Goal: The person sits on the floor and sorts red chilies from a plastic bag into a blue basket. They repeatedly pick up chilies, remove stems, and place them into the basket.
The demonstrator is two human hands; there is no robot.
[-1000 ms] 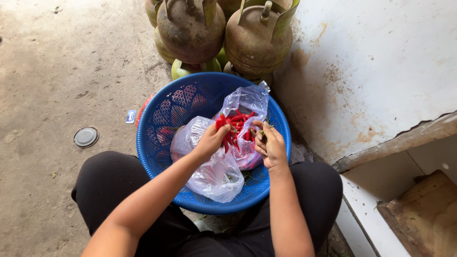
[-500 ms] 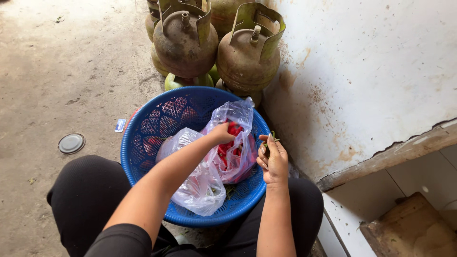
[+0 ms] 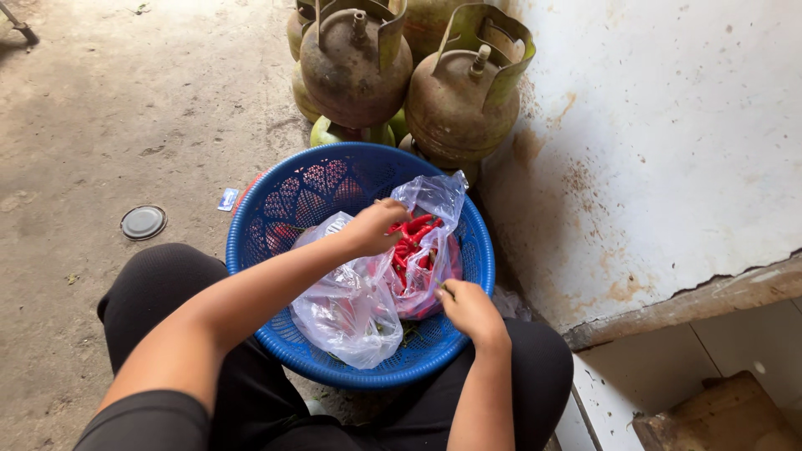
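Note:
A round blue plastic basket (image 3: pixel 276 209) rests between my knees. Inside it lies a clear plastic bag (image 3: pixel 351 309) holding several red chilies (image 3: pixel 415 242). My left hand (image 3: pixel 373 228) reaches into the bag's mouth, fingers closed among the chilies. My right hand (image 3: pixel 469 311) is at the basket's right rim, fingers pinched on the bag's edge or a small green stem; which one is unclear.
Three rusty gas cylinders (image 3: pixel 355 67) stand right behind the basket against a stained white wall (image 3: pixel 668 150). A round metal lid (image 3: pixel 144 222) and a small wrapper (image 3: pixel 228 199) lie on the concrete floor at left. A step edge (image 3: pixel 685 305) runs at right.
My left hand has gone deeper into the bag. My right hand has dropped from beside the bag to the basket's rim. The view has shifted left and down.

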